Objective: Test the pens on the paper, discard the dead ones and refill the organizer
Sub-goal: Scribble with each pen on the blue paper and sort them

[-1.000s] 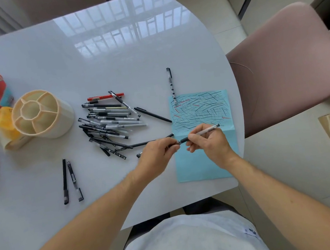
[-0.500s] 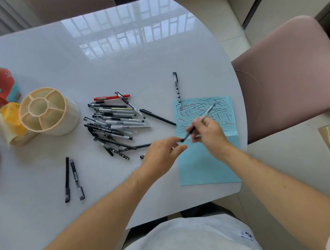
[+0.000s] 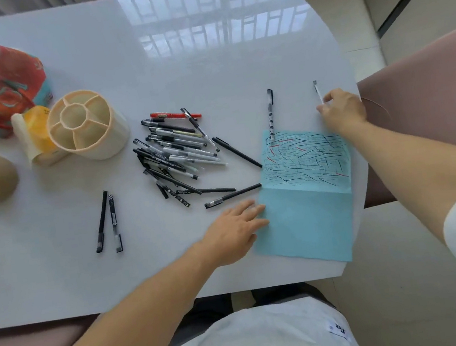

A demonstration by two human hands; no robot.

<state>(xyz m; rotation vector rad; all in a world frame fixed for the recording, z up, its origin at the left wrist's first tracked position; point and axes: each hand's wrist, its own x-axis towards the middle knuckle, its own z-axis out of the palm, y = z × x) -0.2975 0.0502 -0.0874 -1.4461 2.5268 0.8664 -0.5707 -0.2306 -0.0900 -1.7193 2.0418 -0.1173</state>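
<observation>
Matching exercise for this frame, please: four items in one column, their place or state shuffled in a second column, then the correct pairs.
1. organizer
2. red pen
3. left hand
4. right hand

A. flat on the near left edge of the blue paper
B. at the far edge of the pen pile
C. compartments empty, standing left of the pile
D. pinching a pale pen beyond the paper's far right corner

Pairs: 1-C, 2-B, 3-A, 4-D

On the white table [image 3: 205, 58] the right hand [image 3: 342, 111] pinches a white pen [image 3: 318, 92] beyond the scribbled blue paper [image 3: 308, 214]; the left hand [image 3: 233, 230] lies flat, fingers on the paper's edge; the pen pile [image 3: 174, 154] lies beside the empty organizer [image 3: 88, 125].
</observation>
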